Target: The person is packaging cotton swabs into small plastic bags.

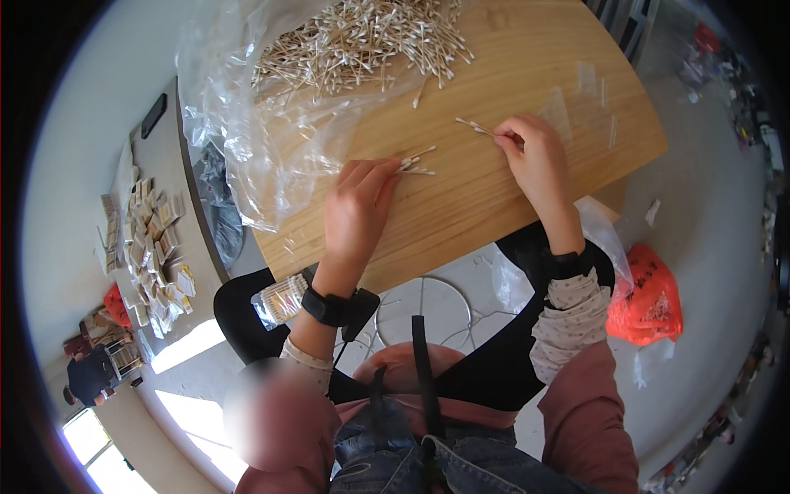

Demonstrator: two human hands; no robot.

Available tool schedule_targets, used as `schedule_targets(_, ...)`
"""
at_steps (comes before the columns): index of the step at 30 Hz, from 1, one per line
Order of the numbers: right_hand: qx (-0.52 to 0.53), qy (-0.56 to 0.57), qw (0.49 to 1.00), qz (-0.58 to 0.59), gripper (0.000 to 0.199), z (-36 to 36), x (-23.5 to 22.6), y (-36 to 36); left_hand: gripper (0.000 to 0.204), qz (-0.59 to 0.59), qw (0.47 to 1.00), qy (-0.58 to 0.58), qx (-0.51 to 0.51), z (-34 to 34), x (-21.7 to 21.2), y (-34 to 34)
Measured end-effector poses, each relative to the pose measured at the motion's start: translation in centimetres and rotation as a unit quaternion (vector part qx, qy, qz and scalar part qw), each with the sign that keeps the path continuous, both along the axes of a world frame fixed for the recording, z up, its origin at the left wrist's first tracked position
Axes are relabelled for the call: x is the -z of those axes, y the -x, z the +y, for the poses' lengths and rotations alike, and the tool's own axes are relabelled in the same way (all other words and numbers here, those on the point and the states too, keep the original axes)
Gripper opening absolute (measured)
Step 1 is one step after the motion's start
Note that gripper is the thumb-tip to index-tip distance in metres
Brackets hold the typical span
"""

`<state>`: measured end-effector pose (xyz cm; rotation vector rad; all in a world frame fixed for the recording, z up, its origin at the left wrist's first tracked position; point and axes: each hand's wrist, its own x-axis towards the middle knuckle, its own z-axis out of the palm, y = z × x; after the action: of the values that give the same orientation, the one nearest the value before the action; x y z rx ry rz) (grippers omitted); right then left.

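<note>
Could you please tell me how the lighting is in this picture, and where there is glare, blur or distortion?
Head view: sunlight whitens patches of the floor; glare streaks the clear plastic bag; the fisheye darkens the corners and bows the side table; a blurred patch smears the left sleeve; left hand and right hand look reasonably sharp.

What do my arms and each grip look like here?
The left grip and right grip are bare, without gloves. Each wrist has a black band: the left band with a boxy black unit, and the right band. Pale cuffs, the right cuff finely speckled, meet dusty pink sleeves.
</note>
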<state>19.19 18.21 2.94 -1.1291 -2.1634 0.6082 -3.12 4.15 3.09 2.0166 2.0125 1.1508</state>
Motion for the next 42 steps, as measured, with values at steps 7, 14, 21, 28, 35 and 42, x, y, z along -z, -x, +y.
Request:
schedule_targets(7,-0.149,-0.035,0.988,0.017,0.006,-1.3,0.0,6.8,0.031,0.016,1.0,0.001,0.024,-1.3,-0.1,-0.6)
schedule_targets(14,0.046,-0.064,0.994,0.075,0.03,1.4,-0.2,10.7,0.056,0.039,0.999,0.026,-0.025,-1.2,-0.6,-1.4)
schedule_targets(21,0.093,0.003,0.996,0.013,0.024,3.1,1.4,11.0,0.044,0.009,0.999,0.044,-0.019,-2.2,-0.6,-1.2)
schedule_targets(28,0.069,0.067,0.993,-0.064,0.015,0.9,-0.5,5.6,0.032,-0.022,1.0,-0.008,0.004,-2.3,0.6,-0.9)
schedule_targets(35,-0.175,0.03,0.984,-0.015,0.01,-2.5,-1.5,5.9,0.045,-0.013,1.0,0.004,-0.02,-2.4,-0.1,-1.8)
schedule_targets(42,-0.19,0.024,0.98,0.051,0.012,-3.8,-2.1,5.9,0.07,0.132,0.984,0.107,-0.049,-2.1,0.0,-3.0)
